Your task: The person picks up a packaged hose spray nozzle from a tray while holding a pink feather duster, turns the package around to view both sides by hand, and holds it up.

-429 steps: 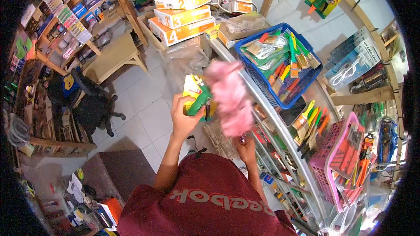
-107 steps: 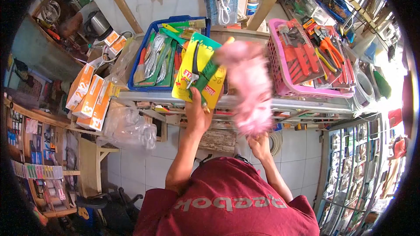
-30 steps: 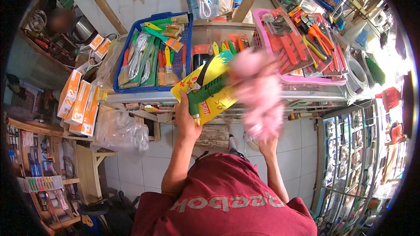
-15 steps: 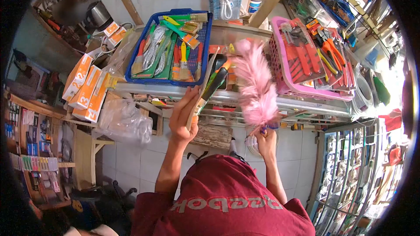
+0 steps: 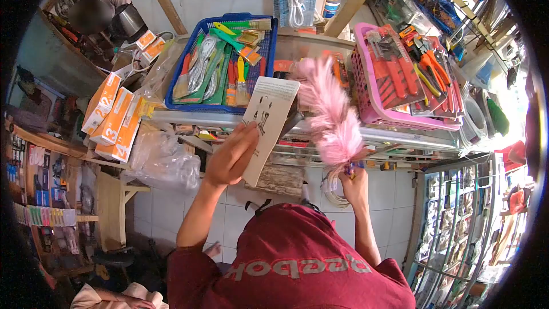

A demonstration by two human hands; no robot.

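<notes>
My left hand (image 5: 233,154) grips a long pale backing card (image 5: 271,115), its printed back turned up. A dark-handled tool mounted on the card's other side shows only as a sliver at its right edge. In my right hand (image 5: 353,186) is the handle of a pink feather duster (image 5: 333,120). The duster's fluffy head points up over the counter edge, beside the card. Close behind the card stands a blue basket (image 5: 171,102) of paintbrushes (image 5: 241,83) and coiled white cord (image 5: 201,63).
A pink basket (image 5: 366,100) of red-handled tools and pliers stands right on the glass counter (image 5: 394,137). Orange-white boxes (image 5: 117,117) and a clear plastic bag (image 5: 163,157) are left. Goods racks (image 5: 457,212) line the right. Another person's arm (image 5: 114,296) shows lower left.
My left hand has turned the carded tool over, so its printed back now shows. The duster has shifted slightly left at its tip. Another person's arm has come into view at lower left.
</notes>
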